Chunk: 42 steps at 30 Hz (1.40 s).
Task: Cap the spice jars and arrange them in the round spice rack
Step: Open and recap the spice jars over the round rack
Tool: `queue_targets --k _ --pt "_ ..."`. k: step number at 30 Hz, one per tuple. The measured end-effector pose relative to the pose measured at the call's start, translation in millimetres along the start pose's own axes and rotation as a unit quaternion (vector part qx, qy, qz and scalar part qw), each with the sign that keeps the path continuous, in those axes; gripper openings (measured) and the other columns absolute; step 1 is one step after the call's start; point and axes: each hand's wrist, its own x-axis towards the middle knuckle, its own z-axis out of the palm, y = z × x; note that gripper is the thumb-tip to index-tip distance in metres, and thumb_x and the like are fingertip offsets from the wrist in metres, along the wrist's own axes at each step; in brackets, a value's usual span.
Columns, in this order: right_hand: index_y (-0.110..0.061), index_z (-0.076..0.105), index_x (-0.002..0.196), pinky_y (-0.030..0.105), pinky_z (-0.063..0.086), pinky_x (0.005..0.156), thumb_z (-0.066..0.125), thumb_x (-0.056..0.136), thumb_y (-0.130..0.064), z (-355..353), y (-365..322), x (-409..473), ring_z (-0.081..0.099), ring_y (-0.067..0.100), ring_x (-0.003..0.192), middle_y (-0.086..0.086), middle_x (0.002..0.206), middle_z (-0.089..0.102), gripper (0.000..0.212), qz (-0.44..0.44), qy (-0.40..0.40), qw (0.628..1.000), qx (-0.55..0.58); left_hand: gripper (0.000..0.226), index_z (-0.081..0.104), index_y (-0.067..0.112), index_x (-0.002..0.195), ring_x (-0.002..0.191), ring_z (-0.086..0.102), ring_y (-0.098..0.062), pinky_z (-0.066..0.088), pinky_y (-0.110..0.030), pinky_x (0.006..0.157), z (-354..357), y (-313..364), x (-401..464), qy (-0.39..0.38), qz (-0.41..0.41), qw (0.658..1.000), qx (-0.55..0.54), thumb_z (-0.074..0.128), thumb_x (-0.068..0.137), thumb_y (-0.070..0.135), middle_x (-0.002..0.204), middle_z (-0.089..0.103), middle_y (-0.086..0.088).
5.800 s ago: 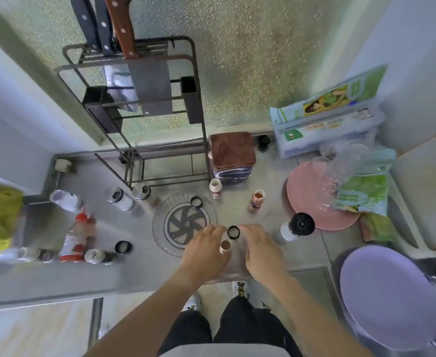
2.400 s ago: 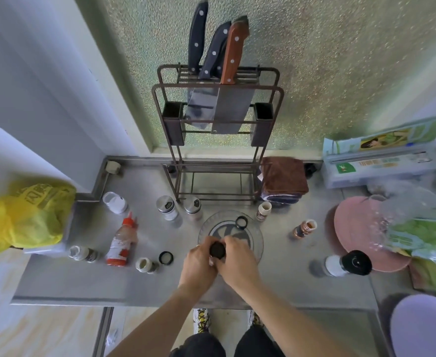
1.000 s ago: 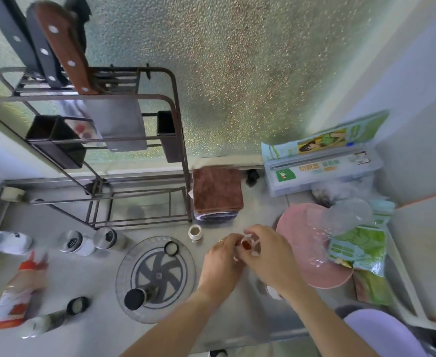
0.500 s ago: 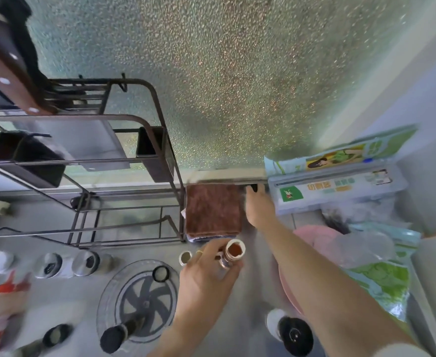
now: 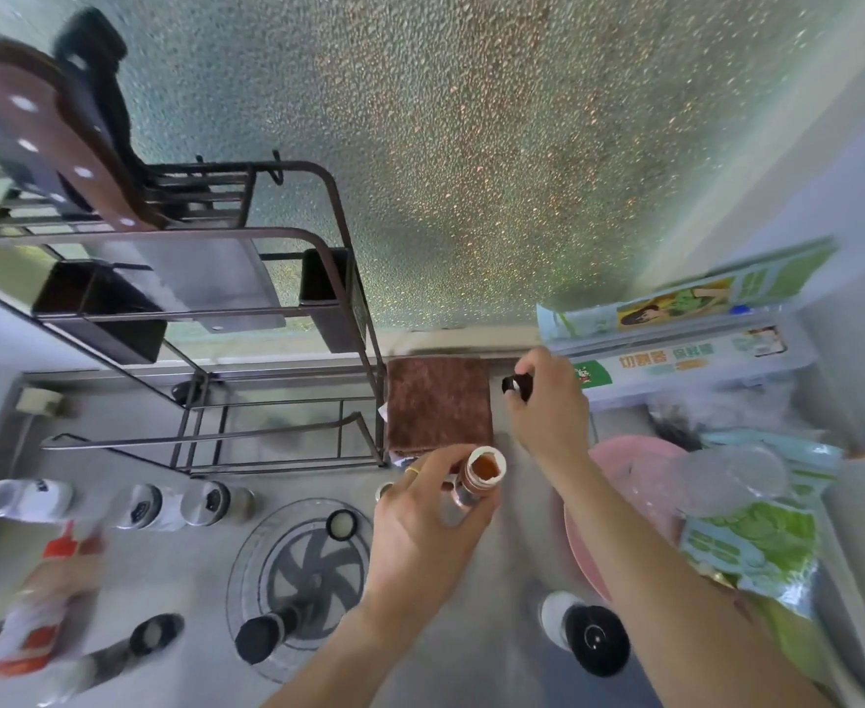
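My left hand (image 5: 422, 534) holds an uncapped spice jar (image 5: 479, 475) with orange-red powder above the counter, right of the round spice rack (image 5: 246, 564). My right hand (image 5: 547, 406) is lifted near the back wall, pinching a small black cap (image 5: 517, 386) between fingertips. On the rack stands one black-capped jar (image 5: 266, 633) at its near edge, and a loose black cap (image 5: 342, 524) lies at its far edge. Another open jar (image 5: 384, 490) peeks out behind my left fingers.
A metal knife rack (image 5: 277, 350) stands at the back left, a folded brown cloth (image 5: 438, 403) beside it. Capped jars (image 5: 175, 505) line the left, with a red-capped bottle (image 5: 42, 615) and a loose cap (image 5: 152, 635). A pink plate (image 5: 624, 462), bags and a black-topped grinder (image 5: 591, 638) sit right.
My right hand has lifted from the back of the counter with the black cap between its fingers. My left hand has kept the open jar up in about the same place.
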Motion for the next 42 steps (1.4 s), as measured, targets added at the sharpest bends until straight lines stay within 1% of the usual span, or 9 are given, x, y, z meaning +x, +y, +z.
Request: queue_targets --k 6,11,16,21,28,35,38,40,42 --pt "-0.045 0.073 0.094 0.026 0.058 0.080 0.072 0.081 -0.002 -104 -50 -89 0.070 0.001 0.078 -0.027 0.090 0.070 0.045 0.005 -0.079 0.968 0.239 0.038 0.064 0.039 0.109 0.091 0.065 -0.003 0.053 -0.027 0.079 -35 13 -22 -0.020 0.008 0.999 -0.034 0.083 0.076 0.034 0.097 0.070 0.022" --pt "-0.031 0.077 0.104 0.043 0.055 0.097 0.070 0.086 -0.005 -132 -89 -135 0.072 0.015 0.095 -0.007 0.099 0.078 0.032 0.070 -0.129 0.933 0.328 0.039 0.065 0.040 0.112 0.097 0.063 -0.002 0.051 -0.025 0.084 -69 22 -47 -0.038 0.046 0.998 -0.037 0.080 0.077 0.035 0.103 0.069 0.021" --pt "-0.026 0.076 0.113 0.018 0.048 0.092 0.068 0.079 -0.010 -161 -130 -173 0.067 -0.002 0.101 -0.012 0.107 0.076 0.038 0.050 -0.161 0.925 0.341 0.041 0.066 0.036 0.117 0.098 0.064 -0.001 0.053 -0.028 0.085 -99 22 -67 -0.021 0.092 0.995 -0.046 0.079 0.078 0.034 0.107 0.069 0.019" --pt "-0.036 0.071 0.112 0.012 0.052 0.084 0.080 0.081 -0.012 -181 -156 -202 0.068 -0.003 0.095 -0.019 0.103 0.074 0.040 -0.063 -0.134 0.968 0.202 0.040 0.065 0.037 0.114 0.091 0.063 -0.001 0.054 -0.027 0.080 -126 20 -81 -0.013 0.120 0.991 -0.051 0.079 0.077 0.035 0.104 0.066 0.020" --pt "-0.033 0.063 0.124 -0.001 0.038 0.077 0.079 0.081 -0.004 -207 -189 -218 0.056 -0.016 0.102 -0.019 0.116 0.067 0.054 -0.224 -0.197 0.953 0.048 0.042 0.065 0.037 0.115 0.087 0.064 -0.001 0.053 -0.021 0.079 -156 17 -95 -0.034 0.146 0.987 -0.065 0.080 0.075 0.032 0.103 0.065 0.020" --pt "-0.040 0.055 0.119 0.025 0.054 0.080 0.074 0.079 -0.055 -195 -200 -230 0.061 0.000 0.089 -0.017 0.099 0.065 0.046 -0.197 -0.193 0.960 -0.054 0.036 0.070 0.031 0.109 0.083 0.056 0.017 0.041 0.000 0.076 -172 4 -113 -0.041 0.166 0.984 -0.051 0.081 0.075 0.030 0.097 0.054 0.035" --pt "-0.042 0.059 0.114 0.019 0.054 0.077 0.078 0.078 -0.042 -192 -196 -237 0.063 -0.002 0.087 -0.017 0.102 0.065 0.041 -0.211 -0.225 0.950 -0.054 0.035 0.070 0.033 0.108 0.080 0.061 0.006 0.047 -0.008 0.071 -175 -2 -118 -0.044 0.168 0.984 -0.045 0.081 0.074 0.031 0.095 0.062 0.023" --pt "-0.036 0.066 0.101 0.022 0.055 0.072 0.071 0.079 -0.057 -187 -194 -239 0.065 -0.001 0.077 -0.015 0.088 0.070 0.030 -0.183 -0.201 0.959 -0.080 0.035 0.069 0.035 0.108 0.082 0.063 -0.003 0.051 -0.015 0.071 -175 -6 -123 -0.048 0.166 0.984 -0.039 0.079 0.074 0.033 0.094 0.065 0.014" --pt "-0.034 0.067 0.095 0.028 0.057 0.069 0.060 0.076 -0.074 -183 -195 -244 0.064 0.001 0.071 -0.015 0.081 0.070 0.045 -0.166 -0.190 0.963 -0.093 0.036 0.068 0.036 0.109 0.089 0.065 -0.003 0.050 -0.014 0.073 -175 -11 -129 -0.060 0.164 0.984 -0.033 0.079 0.075 0.035 0.096 0.065 0.014"
